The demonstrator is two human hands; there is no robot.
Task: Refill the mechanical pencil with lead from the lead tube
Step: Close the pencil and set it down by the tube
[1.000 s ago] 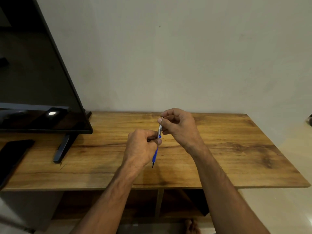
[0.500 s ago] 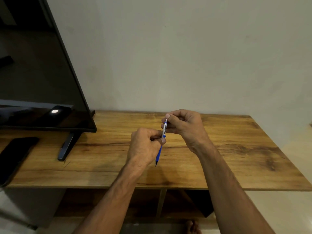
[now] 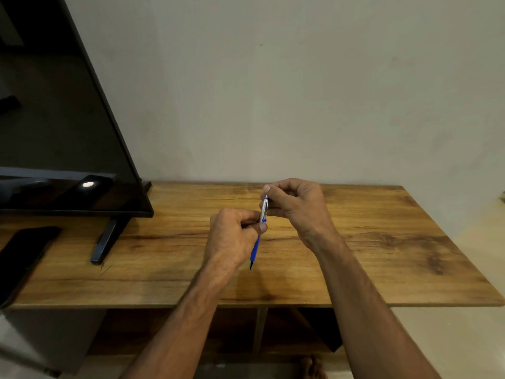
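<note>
1. The left hand (image 3: pixel 235 236) holds the pencil (image 3: pixel 263 210) by its middle, with the fingers curled around the barrel where the silver part meets the blue part.
2. The pencil is in the air above the middle of the wooden table (image 3: pixel 382 255), almost upright. Its dark tip points down toward the near edge and its silver end points up and slightly to the far side.
3. The right hand (image 3: pixel 297 203) is at the upper end of the pencil. The forefinger lies on the top and the thumb presses against the silver part, so this hand pinches that end.
4. I cannot tell if a piece of lead or a small cap is between these fingers; it is too small to see.
5. The lead tube is not visible on the table; perhaps a hand hides it.
6. I judge that the step in hand is work at the top opening of the pencil, either opening, feeding lead or closing it.
7. The next move needs a steady left hand and a fine, straight motion of the right fingertips along the barrel, because thin lead breaks easily if it is bent.
8. On the left stands a television (image 3: pixel 54 132), and a dark flat object (image 3: pixel 24 253) lies at the near left of the table.
</note>
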